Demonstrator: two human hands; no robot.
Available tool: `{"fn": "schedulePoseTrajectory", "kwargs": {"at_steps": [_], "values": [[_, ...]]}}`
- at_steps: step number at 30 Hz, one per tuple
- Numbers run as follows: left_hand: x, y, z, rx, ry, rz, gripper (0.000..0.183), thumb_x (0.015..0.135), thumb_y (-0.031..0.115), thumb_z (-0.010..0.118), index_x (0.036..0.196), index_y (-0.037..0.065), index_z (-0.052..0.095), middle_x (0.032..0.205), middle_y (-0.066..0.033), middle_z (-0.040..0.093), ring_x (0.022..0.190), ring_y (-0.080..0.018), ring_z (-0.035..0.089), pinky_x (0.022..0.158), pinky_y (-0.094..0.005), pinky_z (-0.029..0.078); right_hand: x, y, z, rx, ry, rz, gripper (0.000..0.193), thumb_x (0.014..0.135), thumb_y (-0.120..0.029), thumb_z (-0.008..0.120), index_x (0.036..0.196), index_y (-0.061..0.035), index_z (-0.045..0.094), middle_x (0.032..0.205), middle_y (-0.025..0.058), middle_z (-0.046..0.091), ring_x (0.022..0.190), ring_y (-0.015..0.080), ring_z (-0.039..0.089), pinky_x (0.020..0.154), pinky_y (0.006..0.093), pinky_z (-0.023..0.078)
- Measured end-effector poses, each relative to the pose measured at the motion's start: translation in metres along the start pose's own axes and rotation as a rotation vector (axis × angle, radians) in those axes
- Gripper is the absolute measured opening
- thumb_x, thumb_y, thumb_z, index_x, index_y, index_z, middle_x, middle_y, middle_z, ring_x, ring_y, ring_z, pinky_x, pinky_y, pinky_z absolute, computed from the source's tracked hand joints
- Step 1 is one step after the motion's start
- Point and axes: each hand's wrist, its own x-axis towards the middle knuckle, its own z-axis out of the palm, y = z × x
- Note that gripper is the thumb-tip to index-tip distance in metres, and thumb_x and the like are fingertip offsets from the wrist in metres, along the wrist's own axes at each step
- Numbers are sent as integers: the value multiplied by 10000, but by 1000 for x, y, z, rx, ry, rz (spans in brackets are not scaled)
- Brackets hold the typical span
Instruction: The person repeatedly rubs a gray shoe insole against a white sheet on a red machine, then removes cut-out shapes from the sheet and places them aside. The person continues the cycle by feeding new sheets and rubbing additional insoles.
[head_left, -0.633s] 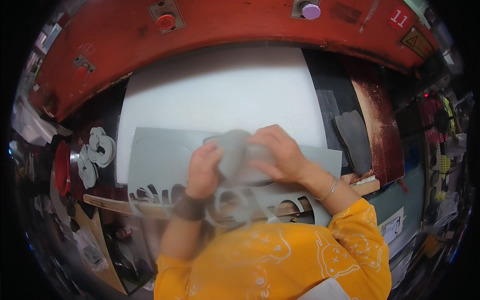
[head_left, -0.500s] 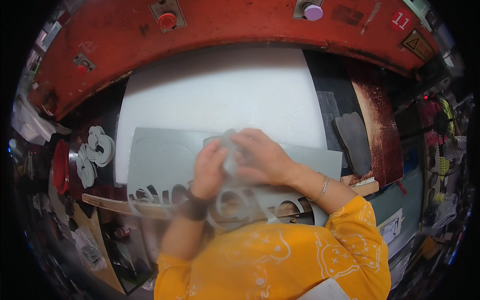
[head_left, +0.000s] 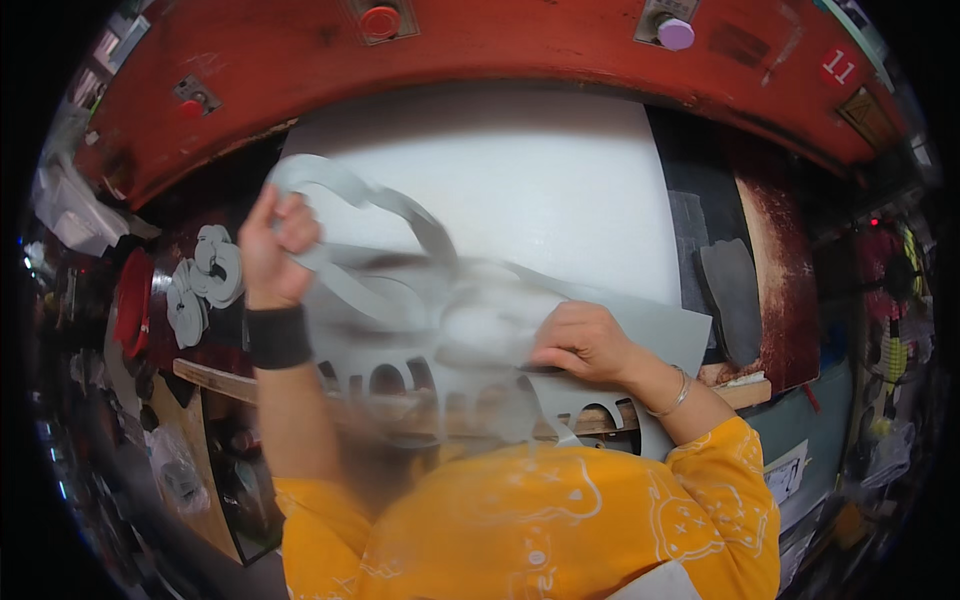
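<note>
My left hand [head_left: 278,248] is raised at the left, its fingers closed round a pale grey curved strip [head_left: 345,180]. The strip arches over to the middle, where it blurs with motion. Below it lies a thin grey sheet [head_left: 660,335] with rows of curved cut-out holes along its near side. My right hand [head_left: 585,345] is closed at the sheet's middle right, its fingers curled on the grey material. The part between my hands is smeared, so I cannot tell where strip and sheet join.
A white board [head_left: 500,180] lies under the sheet, below a red machine beam [head_left: 540,50] with push buttons. Stacked grey cut pieces [head_left: 212,275] sit at the left. A dark grey sole-shaped stack [head_left: 730,300] stands right. A wooden ledge [head_left: 215,380] runs along the front.
My hands, together over the sheet before, have parted. The left has moved left and up with the strip, and the right has moved right and slightly down. The view has shifted slightly.
</note>
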Motion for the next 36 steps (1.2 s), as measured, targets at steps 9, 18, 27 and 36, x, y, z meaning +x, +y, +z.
{"fn": "schedulePoseTrajectory", "kwargs": {"at_steps": [9, 18, 27, 36], "values": [[-60, 69, -32, 1407, 181, 532, 305, 943, 163, 516, 1195, 26, 620, 929, -27, 593, 745, -65, 505, 695, -212, 432, 0, -1, -2, 46, -35, 36, 113, 797, -147, 708, 722, -78, 660, 717, 45, 633, 686, 234, 607, 626, 333, 481], [-97, -76, -29, 2039, -398, 354, 614, 740, 116, 694, 1316, 62, 487, 928, -130, 538, 825, -319, 523, 736, -400, 450, -9, -13, -3, 209, -107, 91, 93, 761, -135, 736, 756, -69, 671, 727, 67, 628, 665, 259, 585, 592, 340, 469], [-70, -72, -49, 1387, -133, 181, 378, 827, 83, 484, 1199, 33, 531, 721, -67, 483, 640, -231, 474, 654, -336, 463, 57, -33, -38, 294, -92, 56, 98, 751, -115, 720, 823, -56, 688, 791, 85, 655, 758, 276, 609, 690, 343, 489], [-61, -26, -64, 351, 155, 56, 238, 999, 296, 463, 978, 65, 515, 754, -19, 485, 559, -81, 382, 549, -235, 386, 132, -36, 96, -291, -364, -244, 451, 819, -208, 636, 1225, -32, 548, 1308, 149, 517, 1212, 330, 465, 1015, 427, 380]]}}
